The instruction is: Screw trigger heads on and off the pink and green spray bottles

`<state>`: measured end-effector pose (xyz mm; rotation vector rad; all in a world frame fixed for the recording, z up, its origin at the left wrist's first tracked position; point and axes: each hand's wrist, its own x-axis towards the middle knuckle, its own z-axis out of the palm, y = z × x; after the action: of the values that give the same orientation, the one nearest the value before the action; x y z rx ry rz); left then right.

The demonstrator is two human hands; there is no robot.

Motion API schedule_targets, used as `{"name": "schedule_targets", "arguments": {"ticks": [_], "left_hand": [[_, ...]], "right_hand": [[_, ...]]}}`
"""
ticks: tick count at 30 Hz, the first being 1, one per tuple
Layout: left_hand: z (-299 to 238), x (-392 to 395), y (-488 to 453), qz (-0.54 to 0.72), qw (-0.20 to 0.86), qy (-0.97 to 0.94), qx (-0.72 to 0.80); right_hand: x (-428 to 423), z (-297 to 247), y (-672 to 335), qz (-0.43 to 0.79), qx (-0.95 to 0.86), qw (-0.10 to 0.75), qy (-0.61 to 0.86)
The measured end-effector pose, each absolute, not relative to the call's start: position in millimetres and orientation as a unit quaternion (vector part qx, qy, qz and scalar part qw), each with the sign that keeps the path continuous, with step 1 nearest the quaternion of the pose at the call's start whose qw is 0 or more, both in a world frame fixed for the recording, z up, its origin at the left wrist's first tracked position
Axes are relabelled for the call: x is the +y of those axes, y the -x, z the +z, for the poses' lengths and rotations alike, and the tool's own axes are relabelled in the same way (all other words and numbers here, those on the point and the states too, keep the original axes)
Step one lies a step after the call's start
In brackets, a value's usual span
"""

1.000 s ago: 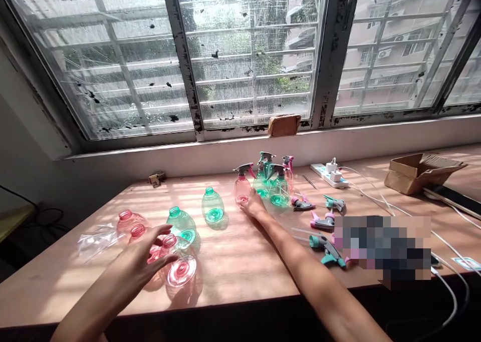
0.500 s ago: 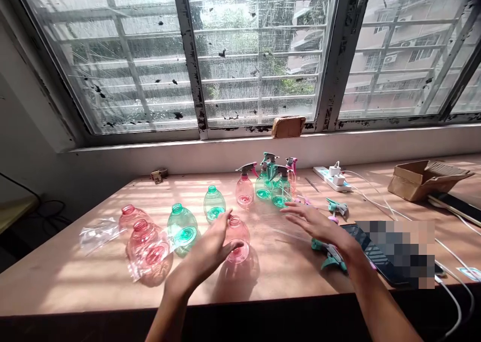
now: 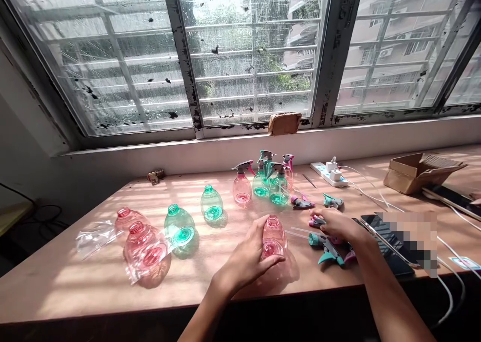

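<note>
The left hand [image 3: 246, 262] curls partway around the side of an uncapped pink bottle [image 3: 274, 236] and grasps it. The bottle rests on the table [image 3: 225, 287] near the front edge, right of centre. The right hand [image 3: 338, 224] is just right of it, fingers bent over a pink spray head [image 3: 316, 222]. Whether they grip it cannot be made out. A teal spray head [image 3: 327, 252] lies partly hidden under the wrist. A blurred patch covers whatever lies further right.

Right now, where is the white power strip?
Head view: the power strip lies right of centre at the back of the table, between the capped spray bottles and the cardboard box.
</note>
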<state>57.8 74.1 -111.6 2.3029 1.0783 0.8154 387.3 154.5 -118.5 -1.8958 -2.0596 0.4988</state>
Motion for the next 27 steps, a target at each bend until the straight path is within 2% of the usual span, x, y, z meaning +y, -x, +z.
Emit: {"name": "schedule_targets", "arguments": {"ticks": [4,8,10,12,16,18,20,27], "left_hand": [[-126.5,78.1,-67.3,0.318,0.256,-0.828,0.384],[-134.7,77.2,-76.5,0.331,0.260,-0.821,0.387],[-135.3,76.1,-78.0,0.333,0.263,-0.820,0.384],[-135.0,75.9,-77.8,0.332,0.267,-0.820,0.382],[-134.7,77.6,-76.7,0.332,0.273,-0.821,0.376],[-134.8,78.4,-76.6,0.332,0.274,-0.821,0.374],[-135.0,78.9,-76.6,0.331,0.276,-0.821,0.375],[-137.3,79.8,-76.1,0.327,0.282,-0.816,0.383]], "right_hand": [[141.3,-98.7,-382.9,0.205,-0.724,0.150,0.641],[117.5,-67.3,-383.3,0.202,-0.774,0.239,0.550],[104.6,-52.1,-380.7,0.185,-0.770,0.317,0.522],[92.7,-41.1,-374.9,0.178,-0.735,0.429,0.494],[74.7,-32.4,-356.6,0.237,-0.597,0.678,0.358],[69.5,-31.4,-347.5,0.270,-0.533,0.747,0.293],[66.6,-30.1,-340.9,0.297,-0.501,0.766,0.273],[64.5,-24.3,-325.9,0.371,-0.494,0.754,0.224]]}}
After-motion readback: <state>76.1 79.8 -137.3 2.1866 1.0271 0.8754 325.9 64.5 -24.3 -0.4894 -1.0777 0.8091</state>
